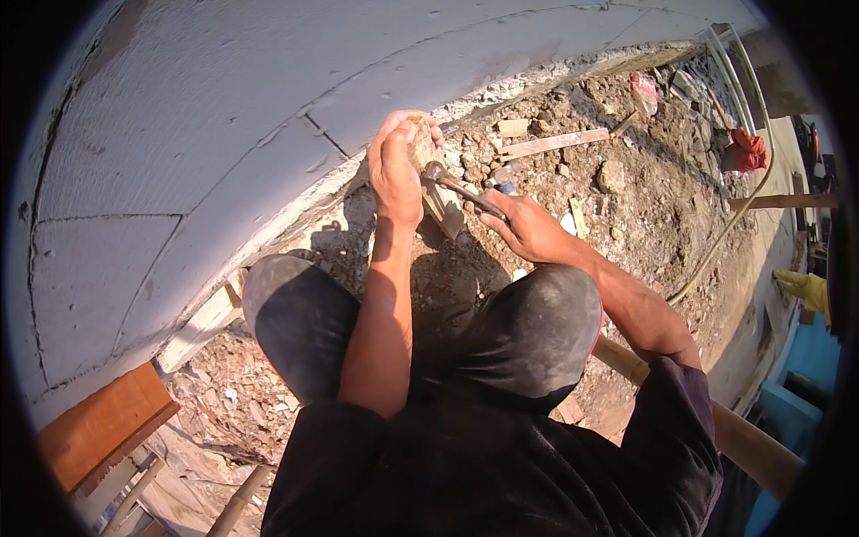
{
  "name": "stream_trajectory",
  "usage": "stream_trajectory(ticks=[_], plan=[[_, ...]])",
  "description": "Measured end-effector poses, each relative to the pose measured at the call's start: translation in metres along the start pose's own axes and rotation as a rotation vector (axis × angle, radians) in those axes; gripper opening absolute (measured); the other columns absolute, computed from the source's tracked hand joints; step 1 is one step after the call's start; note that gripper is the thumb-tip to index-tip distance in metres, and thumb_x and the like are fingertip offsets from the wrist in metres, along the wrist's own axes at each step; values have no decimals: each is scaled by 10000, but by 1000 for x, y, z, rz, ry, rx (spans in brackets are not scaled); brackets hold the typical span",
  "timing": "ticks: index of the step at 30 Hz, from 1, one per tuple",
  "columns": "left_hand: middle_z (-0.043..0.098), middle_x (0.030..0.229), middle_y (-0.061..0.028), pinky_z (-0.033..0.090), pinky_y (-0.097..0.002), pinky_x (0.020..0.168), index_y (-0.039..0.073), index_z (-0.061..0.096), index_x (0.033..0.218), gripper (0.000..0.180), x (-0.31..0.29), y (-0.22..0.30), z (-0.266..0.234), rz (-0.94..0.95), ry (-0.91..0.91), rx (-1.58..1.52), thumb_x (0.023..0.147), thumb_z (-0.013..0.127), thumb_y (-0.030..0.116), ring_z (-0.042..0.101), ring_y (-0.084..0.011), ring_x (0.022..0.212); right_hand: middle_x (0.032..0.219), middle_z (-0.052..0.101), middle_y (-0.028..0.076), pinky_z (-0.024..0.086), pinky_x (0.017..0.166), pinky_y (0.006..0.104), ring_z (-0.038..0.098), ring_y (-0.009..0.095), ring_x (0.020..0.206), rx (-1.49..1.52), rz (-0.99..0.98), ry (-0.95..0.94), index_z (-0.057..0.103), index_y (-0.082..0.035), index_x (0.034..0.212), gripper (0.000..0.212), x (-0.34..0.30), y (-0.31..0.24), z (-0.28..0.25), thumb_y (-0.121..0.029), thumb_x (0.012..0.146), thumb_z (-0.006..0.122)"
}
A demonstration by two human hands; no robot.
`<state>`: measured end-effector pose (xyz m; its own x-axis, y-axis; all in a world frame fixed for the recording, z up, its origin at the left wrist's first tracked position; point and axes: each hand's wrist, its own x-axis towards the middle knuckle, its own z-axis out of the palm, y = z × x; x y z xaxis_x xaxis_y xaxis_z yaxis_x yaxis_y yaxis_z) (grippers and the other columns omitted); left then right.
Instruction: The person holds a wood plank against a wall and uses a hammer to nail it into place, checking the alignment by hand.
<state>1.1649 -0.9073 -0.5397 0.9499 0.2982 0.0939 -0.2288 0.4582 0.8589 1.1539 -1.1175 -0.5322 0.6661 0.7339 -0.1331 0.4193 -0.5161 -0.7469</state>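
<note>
Evidently, the grey wall filling the left side comes down beside the work, and the left hand is raised close to its lower edge. Its fingers are wrapped around a pale, rough stone-like chunk, thumb and fingertips spread on opposite sides, presumably to steady it. Just right of that chunk sits the head of a hammer, whether touching it I cannot tell. The right hand is closed around the handle, away from the head, likely for swing and clearance from the other fingers. Further right, a wooden strip lies on rubble, apparently just left there.
</note>
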Motion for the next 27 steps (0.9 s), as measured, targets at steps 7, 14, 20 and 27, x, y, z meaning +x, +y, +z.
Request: stream_trajectory(ticks=[7,14,20,27], plan=[[590,850,-134,486,-355,753,-25,579,959,309,9,-2,-51,-26,201,-145,912,418,234,579,-230,796,865,603,244,472,695,516,606,468,796,-164,-55,170,519,-43,1166,239,-18,55,32,-168,978,597],[600,888,-167,488,-361,786,-73,577,995,335,-4,24,-7,99,-18,131,924,397,200,586,-247,819,821,631,247,490,702,495,659,431,825,-19,431,42,585,10,1118,306,-84,118,78,-274,1005,586],[599,909,-172,496,-370,812,-65,576,1014,359,-6,59,-4,171,95,179,924,383,225,594,-267,850,720,622,152,476,710,446,650,295,743,77,371,171,636,37,1054,499,-75,152,123,-456,999,585],[620,874,-168,489,-348,802,-77,591,982,386,-14,67,-8,156,201,76,891,392,241,607,-253,824,773,660,123,466,665,409,610,228,698,795,585,347,660,38,1080,393,-98,168,121,-341,980,651]])
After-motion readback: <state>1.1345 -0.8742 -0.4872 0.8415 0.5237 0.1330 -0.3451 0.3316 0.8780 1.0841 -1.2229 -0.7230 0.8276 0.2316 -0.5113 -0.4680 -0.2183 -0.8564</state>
